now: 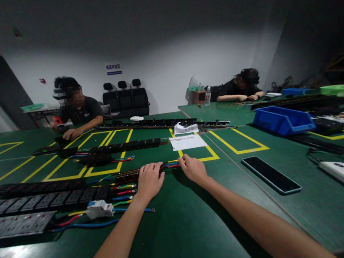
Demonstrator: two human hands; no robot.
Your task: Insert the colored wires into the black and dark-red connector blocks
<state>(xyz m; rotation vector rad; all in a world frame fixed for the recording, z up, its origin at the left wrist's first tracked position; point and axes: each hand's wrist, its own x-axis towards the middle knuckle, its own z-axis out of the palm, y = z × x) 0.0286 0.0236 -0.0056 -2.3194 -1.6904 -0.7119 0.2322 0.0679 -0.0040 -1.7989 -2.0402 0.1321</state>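
Two hands at ctr of frame, on one thin bundle of red, blue and dark insulated wires (169, 164). L hand (150, 181) closed over bundle beside the long dark strip (127, 176); exact contact hidden. R hand (194, 170) in narrow pinch, thumb and fingertips, at bundle's R end. Short span of wire btwn hands, roughly level, just above tabletop. Handling (my judgement): anchor w/ L close to strip, work w/ R fingertips only, keep strands parallel, tension light; a hard tug could strain the joints. Materials: insulation smooth, prob. springy; strip long, narrow, rigid-looking. Lower L: blue wire (105, 223) w/ metal ring terminal (153, 210), boxy white plastic block (99, 209). R of ctr: flat glossy phone (271, 175). Green tabletop (184, 241) smooth, slight sheen.
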